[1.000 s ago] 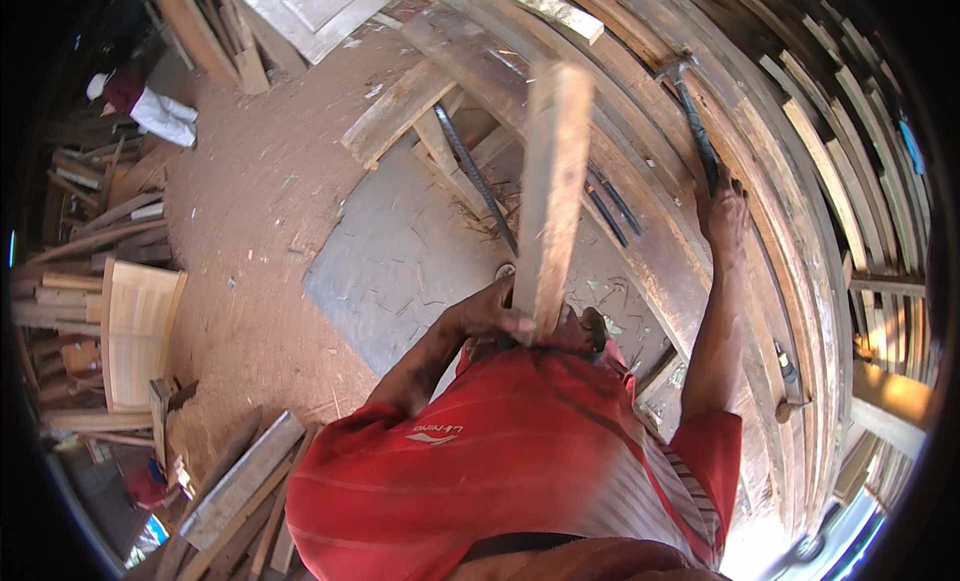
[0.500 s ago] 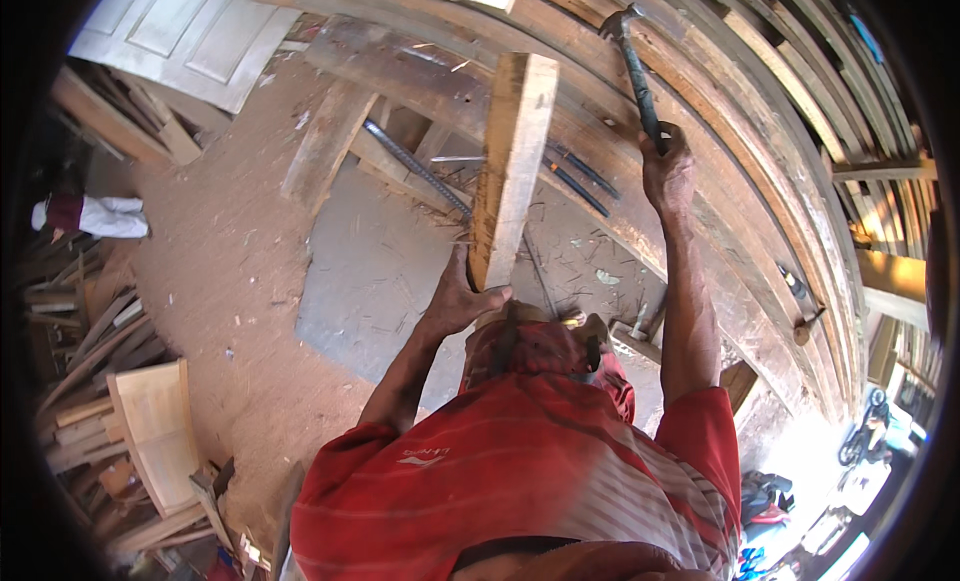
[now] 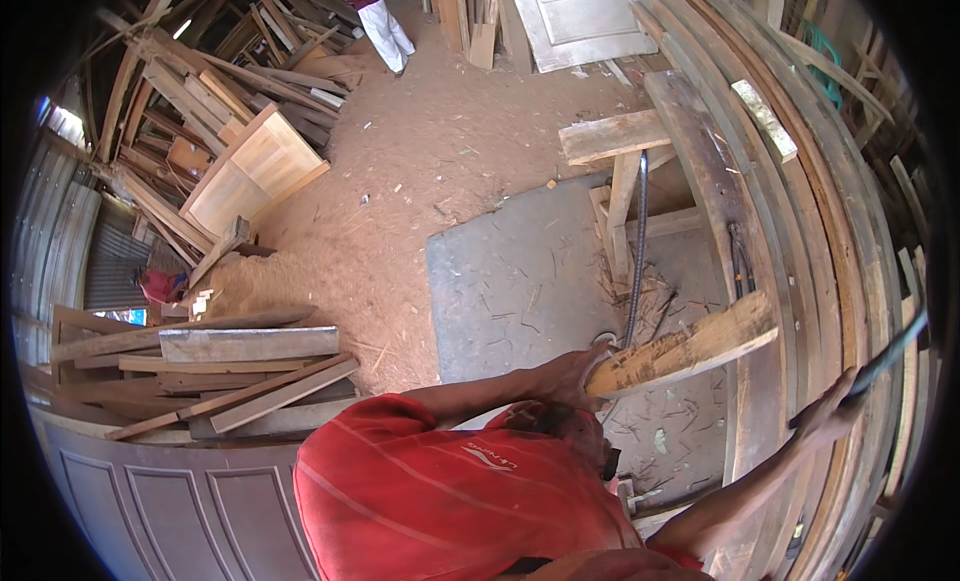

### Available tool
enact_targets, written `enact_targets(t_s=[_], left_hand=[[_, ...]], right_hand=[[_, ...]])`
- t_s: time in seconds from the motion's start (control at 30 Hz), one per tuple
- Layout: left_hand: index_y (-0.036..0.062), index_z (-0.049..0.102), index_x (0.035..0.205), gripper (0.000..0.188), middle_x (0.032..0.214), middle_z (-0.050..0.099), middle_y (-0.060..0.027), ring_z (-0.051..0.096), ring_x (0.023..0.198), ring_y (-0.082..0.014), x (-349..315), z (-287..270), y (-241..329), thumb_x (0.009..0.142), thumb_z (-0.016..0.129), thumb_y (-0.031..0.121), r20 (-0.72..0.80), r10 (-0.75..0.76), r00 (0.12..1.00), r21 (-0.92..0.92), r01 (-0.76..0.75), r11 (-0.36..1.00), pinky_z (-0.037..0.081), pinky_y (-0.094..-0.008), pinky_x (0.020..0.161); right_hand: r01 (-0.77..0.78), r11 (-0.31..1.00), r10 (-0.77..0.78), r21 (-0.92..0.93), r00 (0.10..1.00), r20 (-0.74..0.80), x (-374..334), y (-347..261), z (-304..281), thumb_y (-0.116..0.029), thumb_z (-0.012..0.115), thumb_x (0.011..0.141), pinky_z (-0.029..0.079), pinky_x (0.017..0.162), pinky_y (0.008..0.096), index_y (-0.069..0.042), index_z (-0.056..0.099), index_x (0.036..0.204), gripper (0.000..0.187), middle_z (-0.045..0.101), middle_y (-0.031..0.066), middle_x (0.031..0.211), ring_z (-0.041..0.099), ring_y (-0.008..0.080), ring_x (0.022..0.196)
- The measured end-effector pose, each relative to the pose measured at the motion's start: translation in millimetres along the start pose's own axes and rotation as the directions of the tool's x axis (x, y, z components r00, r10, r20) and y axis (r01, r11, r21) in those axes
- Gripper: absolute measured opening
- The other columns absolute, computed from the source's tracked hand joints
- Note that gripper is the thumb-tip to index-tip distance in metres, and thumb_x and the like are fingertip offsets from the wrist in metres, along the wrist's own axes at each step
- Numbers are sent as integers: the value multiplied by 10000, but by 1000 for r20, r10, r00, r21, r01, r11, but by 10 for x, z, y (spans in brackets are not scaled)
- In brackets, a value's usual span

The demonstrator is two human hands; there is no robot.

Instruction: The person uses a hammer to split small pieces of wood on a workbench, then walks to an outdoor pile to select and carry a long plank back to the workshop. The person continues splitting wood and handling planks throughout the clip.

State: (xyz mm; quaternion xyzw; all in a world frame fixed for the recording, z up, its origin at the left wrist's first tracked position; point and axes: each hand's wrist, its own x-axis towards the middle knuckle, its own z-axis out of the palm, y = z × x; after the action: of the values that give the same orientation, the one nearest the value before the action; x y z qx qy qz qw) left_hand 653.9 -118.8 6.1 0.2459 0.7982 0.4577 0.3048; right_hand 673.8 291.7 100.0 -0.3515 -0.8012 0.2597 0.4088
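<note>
My left hand (image 3: 578,375) is closed around the near end of a rough wooden block (image 3: 690,351). The block slants up to the right, its far end over the edge of a timber bench (image 3: 705,151). Farther right, my right hand (image 3: 832,409) is wrapped around the handle of a hammer (image 3: 890,356), held out over long stacked boards and apart from the block. The hammer is smeared by motion, and its head cannot be made out against the dark rim. A ribbed metal bar (image 3: 637,251) leans beyond my left hand.
Pincers (image 3: 740,256) lie on the bench. Loose nails litter a grey sheet (image 3: 500,291) on the floor. Planks (image 3: 250,343) are piled at left above a dark panelled door (image 3: 165,491). A white door (image 3: 575,21) and a person in white trousers (image 3: 383,31) are at the back.
The view has swung leftward, showing the plank piles and dark door. The block has tipped toward the right in my left hand. My right hand and the hammer are now farther right.
</note>
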Motion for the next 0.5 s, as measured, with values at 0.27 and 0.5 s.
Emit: enact_targets(t_s=[0.27, 0.5], left_hand=[[62, 514, 1168, 654, 1094, 590, -174, 578, 1012, -344, -254, 527, 218, 646, 754, 375, 218, 118, 969, 256, -174, 951, 464, -408, 876], [45, 523, 1160, 637, 1031, 627, -191, 616, 944, -352, -361, 1227, 416, 632, 775, 297, 507, 116, 854, 326, -315, 892, 499, -425, 801]], right_hand=[[-551, 672, 599, 495, 797, 74, -1850, 396, -1048, -340, 581, 911, 392, 557, 272, -27, 622, 855, 320, 479, -20, 627, 447, 96, 582], [-855, 516, 842, 48, 496, -211, -3339, 1124, -2477, -376, 617, 860, 441, 654, 366, 40, 599, 951, 427, 573, 105, 704, 518, 184, 679]])
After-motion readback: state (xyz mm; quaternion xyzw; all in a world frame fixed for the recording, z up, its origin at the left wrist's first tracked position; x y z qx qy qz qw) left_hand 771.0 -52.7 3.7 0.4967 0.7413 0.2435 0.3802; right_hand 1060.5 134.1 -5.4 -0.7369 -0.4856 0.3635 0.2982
